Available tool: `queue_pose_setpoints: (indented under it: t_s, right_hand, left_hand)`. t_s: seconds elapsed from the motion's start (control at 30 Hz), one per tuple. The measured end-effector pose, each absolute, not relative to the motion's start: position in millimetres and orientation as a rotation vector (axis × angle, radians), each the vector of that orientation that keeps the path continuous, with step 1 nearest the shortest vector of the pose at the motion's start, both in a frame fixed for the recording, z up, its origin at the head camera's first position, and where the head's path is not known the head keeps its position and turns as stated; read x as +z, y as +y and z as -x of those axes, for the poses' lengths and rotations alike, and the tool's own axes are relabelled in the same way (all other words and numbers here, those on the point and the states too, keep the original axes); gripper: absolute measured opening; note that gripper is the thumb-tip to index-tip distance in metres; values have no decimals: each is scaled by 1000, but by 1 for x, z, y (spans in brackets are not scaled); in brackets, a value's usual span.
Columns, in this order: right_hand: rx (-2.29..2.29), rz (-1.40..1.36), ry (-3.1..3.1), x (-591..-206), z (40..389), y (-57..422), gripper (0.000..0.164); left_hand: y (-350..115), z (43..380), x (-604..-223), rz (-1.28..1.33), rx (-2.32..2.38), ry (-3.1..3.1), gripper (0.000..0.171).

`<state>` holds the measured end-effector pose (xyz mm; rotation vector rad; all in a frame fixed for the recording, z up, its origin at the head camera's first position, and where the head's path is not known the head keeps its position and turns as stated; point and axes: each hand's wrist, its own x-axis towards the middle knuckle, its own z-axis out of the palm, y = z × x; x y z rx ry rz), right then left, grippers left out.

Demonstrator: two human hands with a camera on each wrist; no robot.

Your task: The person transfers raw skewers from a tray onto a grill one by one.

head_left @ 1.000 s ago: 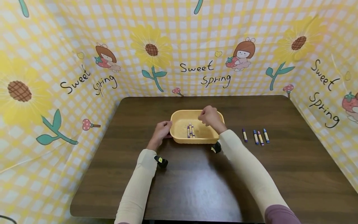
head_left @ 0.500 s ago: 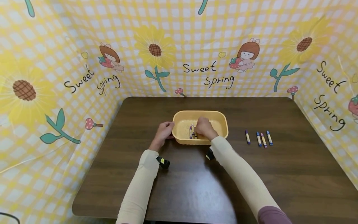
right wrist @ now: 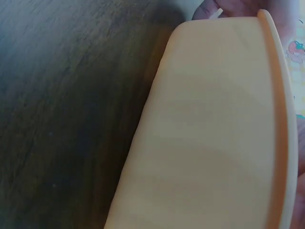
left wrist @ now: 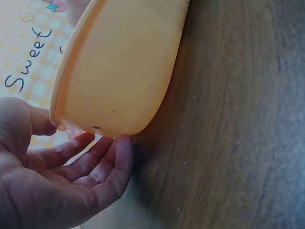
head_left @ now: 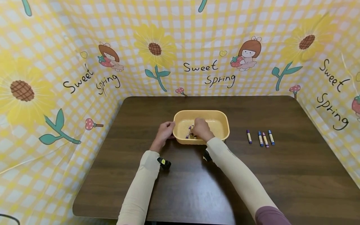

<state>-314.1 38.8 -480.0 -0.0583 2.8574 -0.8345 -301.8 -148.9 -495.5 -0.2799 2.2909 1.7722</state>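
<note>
A yellow plastic basin (head_left: pixel 222 137) sits on the table with several crayons (head_left: pixel 188 132) inside, white-wrapped with purple ends, one lying slanted. My left hand (head_left: pixel 165 130) holds the basin's left end. In the left wrist view its thumb is at the rim and its curled fingers (left wrist: pixel 121 157) touch the outer wall. My right hand (head_left: pixel 201 128) reaches down into the basin, knuckles up, right over the crayons. Its fingertips are hidden, so I cannot tell whether they pinch a crayon. The right wrist view is mostly filled by the basin's outer wall (right wrist: pixel 205 119).
Several more crayons (head_left: pixel 261 138) with blue, purple and pink tips lie on the dark wooden table (head_left: pixel 295 175), right of the basin. A yellow checked cloth (head_left: pixel 197 40) hangs behind the table and along both sides.
My right hand has come down from above the basin's right part and moved left onto the crayons. One crayon there now lies more slanted. The left hand has stayed at the basin's end.
</note>
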Motion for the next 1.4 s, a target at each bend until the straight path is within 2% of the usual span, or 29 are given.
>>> queue_pose_setpoints:
  t_s: [0.37, 0.83, 1.13, 1.2, 1.4]
  right_hand:
    - [-787, 26, 2841, -479, 311, 31, 15]
    - [-993, -54, 2772, -483, 312, 58, 25]
    - [-1171, -71, 2667, -463, 308, 86, 42]
    - [-1218, -77, 2646, -454, 307, 93, 39]
    - [-1300, -87, 2624, -425, 305, 116, 13]
  left_hand:
    - [-144, 300, -496, 283, 1782, 2289, 46]
    - [-142, 301, -502, 290, 1776, 2296, 47]
    - [-143, 299, -500, 280, 1779, 2290, 49]
    - [-144, 300, -499, 281, 1777, 2288, 49]
    - [-147, 305, -499, 299, 1758, 2288, 49]
